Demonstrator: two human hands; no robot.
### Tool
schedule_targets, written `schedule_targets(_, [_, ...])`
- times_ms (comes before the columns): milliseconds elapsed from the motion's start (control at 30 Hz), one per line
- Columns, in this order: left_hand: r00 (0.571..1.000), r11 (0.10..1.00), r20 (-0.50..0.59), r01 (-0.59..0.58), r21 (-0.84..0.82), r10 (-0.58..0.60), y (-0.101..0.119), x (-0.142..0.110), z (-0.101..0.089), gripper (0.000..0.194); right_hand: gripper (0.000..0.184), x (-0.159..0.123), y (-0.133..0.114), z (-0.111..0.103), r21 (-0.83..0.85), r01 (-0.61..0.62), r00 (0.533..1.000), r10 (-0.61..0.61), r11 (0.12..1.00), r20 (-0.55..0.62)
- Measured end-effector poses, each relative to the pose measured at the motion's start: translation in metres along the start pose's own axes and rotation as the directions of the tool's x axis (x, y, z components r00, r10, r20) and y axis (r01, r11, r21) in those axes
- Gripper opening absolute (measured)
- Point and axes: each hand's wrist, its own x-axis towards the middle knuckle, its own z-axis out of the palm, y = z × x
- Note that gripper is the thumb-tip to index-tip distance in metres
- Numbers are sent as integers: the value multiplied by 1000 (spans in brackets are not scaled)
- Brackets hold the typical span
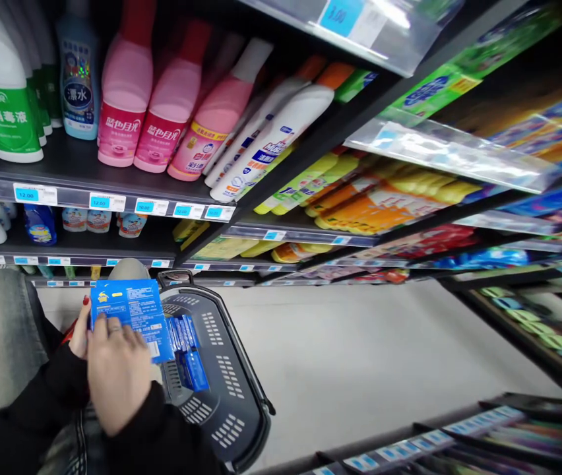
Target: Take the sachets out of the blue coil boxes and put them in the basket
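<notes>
A flat blue box (135, 310) with printed text and a barcode is held up in front of my knees. My left hand (80, 333), a red nail showing, grips its left edge, and most of that hand is hidden. Across the lower left of the box's face lies my right hand (119, 369), its bent fingers against the print and its thumb out of sight. Just right of the box, a dark grey shopping basket (241, 376) stands on the floor. Several small blue packs (192, 366) lie inside it, partly covered by the box.
A shelf (73, 165) ahead bears pink bottles (123, 105), a white bottle with a green label (1, 99) and price tags. Farther right are orange packs (365, 204), blurred. Pale floor (350, 349) stretches right of the basket, with another shelf (409, 448) along the near side.
</notes>
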Motion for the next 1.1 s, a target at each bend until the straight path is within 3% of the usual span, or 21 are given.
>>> schedule_targets(67, [998, 997, 7, 70, -24, -70, 6, 1, 6, 61, 15, -2, 36, -10, 178, -3, 998, 14, 984, -59])
schedule_targets(133, [991, 990, 24, 136, -40, -135, 10, 1, 12, 69, 27, -4, 73, -11, 231, -111, 976, 149, 967, -156])
schedule_targets(267, [984, 984, 48, 173, -41, -171, 10, 6, 17, 70, 57, -13, 115, 21, 494, -140, 982, 184, 858, -42])
schedule_targets(433, [983, 985, 77, 172, -30, -169, 4, 6, 12, 67, 52, -19, 115, 56, 745, -258, 943, 327, 615, 57])
schedule_targets(600, [997, 991, 5, -75, 113, 75, 10, 0, 7, 46, 57, -11, 115, 54, 829, -332, 895, 428, 449, 127])
schedule_targets(700, [1000, 989, 4, -21, 149, 20, 17, -2, 9, 38, 56, -8, 130, 56, 904, -362, 870, 430, 229, 240])
schedule_targets(767, [999, 991, -6, 44, 125, -44, 20, -2, 12, 33, 54, -7, 145, 64, 904, -426, 810, 464, 47, 358])
schedule_targets(833, [996, 991, -24, 93, 96, -91, 22, -2, 14, 27, 50, -6, 159, 75, 859, -508, 750, 459, -63, 477])
schedule_targets(933, [989, 988, -67, 138, 72, -134, 23, -1, 14, 18, 40, -2, 167, 91, 808, -583, 739, 359, -82, 570])
schedule_targets(1100, [971, 983, -165, 182, 39, -173, 23, 3, 6, 17, 35, 0, 157, 92, 819, -555, 773, 276, -143, 572])
